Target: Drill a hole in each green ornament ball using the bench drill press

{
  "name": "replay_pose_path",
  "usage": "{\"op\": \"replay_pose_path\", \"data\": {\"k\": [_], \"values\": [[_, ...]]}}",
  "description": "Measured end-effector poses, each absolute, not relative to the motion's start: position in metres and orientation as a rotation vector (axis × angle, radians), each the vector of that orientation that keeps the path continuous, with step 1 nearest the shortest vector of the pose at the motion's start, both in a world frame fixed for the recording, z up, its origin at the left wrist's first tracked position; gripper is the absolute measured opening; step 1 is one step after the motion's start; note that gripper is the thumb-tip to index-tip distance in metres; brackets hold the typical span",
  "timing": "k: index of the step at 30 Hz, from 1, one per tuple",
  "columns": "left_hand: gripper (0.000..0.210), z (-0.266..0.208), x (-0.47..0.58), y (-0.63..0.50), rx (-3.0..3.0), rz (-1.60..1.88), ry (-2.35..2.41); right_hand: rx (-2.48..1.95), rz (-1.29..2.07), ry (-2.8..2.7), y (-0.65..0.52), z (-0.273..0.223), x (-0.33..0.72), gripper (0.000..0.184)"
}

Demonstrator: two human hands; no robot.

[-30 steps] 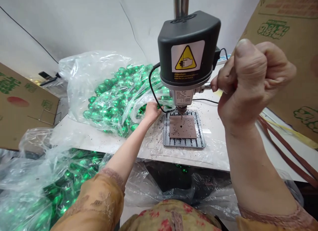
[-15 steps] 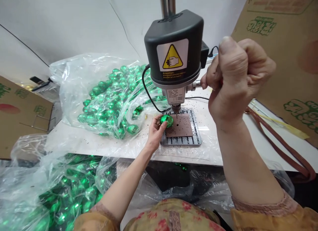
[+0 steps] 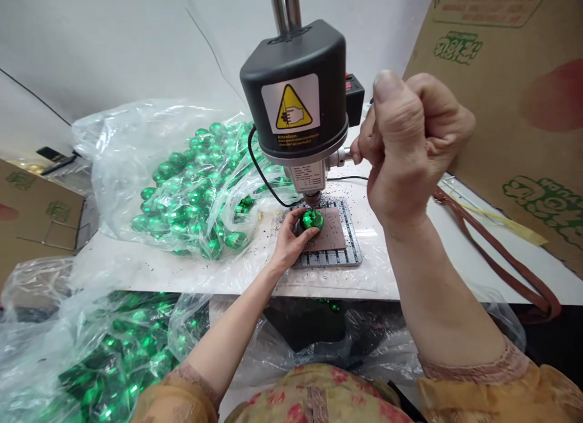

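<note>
My left hand [image 3: 294, 238] pinches a shiny green faceted ball [image 3: 312, 219] between thumb and fingers. The ball sits just under the chuck [image 3: 313, 198] of a small black bench drill press [image 3: 294, 95], over a brown board [image 3: 334, 232] on the slotted metal base [image 3: 350, 253]. Whether the bit touches the ball I cannot tell. Up at the right of the drill's head, my right hand [image 3: 405, 144] is closed round the feed handle [image 3: 342, 157], most of which the fingers hide.
A clear plastic bag [image 3: 109, 150] of many green balls [image 3: 182, 192] lies left on the white table [image 3: 182, 274]. Another bag of green balls [image 3: 122, 356] is below the table edge. Cardboard boxes [image 3: 501, 95] stand at both sides; a brown strap [image 3: 496, 253] lies right. Dark shavings are scattered around the base.
My left hand has brought the green ball rightward over the board, beneath the chuck, covering the board's hole. My right hand keeps its grip on the handle. The whole view has shifted slightly.
</note>
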State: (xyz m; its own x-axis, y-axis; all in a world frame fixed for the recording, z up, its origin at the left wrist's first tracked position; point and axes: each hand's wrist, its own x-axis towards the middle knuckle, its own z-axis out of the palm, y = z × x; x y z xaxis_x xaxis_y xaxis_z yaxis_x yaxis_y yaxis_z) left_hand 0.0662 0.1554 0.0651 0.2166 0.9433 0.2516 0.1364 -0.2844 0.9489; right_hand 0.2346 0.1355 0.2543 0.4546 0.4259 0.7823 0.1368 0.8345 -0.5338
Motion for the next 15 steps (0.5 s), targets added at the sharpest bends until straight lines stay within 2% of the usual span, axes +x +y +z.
{"op": "replay_pose_path", "data": {"k": [7,15], "values": [[0.057,0.074,0.075,0.147,1.737,1.076,0.983,-0.507,0.174,-1.063,0.137,0.258,0.234,0.058],[0.057,0.07,0.075,0.147,1.713,1.081,0.955,-0.562,0.161,-1.043,0.132,0.247,0.233,0.055]]}}
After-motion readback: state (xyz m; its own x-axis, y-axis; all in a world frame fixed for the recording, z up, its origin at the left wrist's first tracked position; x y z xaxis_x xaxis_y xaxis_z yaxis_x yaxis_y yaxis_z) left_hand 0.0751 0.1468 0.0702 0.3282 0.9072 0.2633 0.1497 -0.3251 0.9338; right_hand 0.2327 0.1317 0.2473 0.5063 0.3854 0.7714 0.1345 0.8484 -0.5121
